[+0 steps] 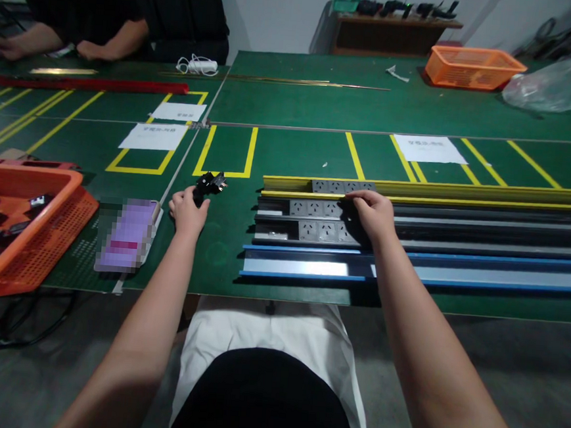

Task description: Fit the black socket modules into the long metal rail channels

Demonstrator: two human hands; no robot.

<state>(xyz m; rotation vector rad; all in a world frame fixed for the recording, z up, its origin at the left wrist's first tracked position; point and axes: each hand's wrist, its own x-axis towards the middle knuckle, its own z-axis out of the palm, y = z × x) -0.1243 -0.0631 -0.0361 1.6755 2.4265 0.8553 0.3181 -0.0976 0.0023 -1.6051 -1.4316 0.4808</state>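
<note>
A small black part with metal prongs (211,183) is held in the curled fingers of my left hand (189,212), just left of the rails. My right hand (375,214) rests over the yellow rail (288,184) and the black rail in front of it; its fingertips are pressed together at the socket strips, and what they grip, if anything, is hidden. Grey socket strips (314,208) sit inside the yellow rail and the two black rails (269,230). The blue rail (301,266) nearest me holds no sockets.
An orange basket of black parts (70,187) stands at the left beside a purple-screened phone (129,235). Across the green table (294,102) are paper labels, a red rail (127,87), a white cable and another orange basket (475,67). A person sits at the far left.
</note>
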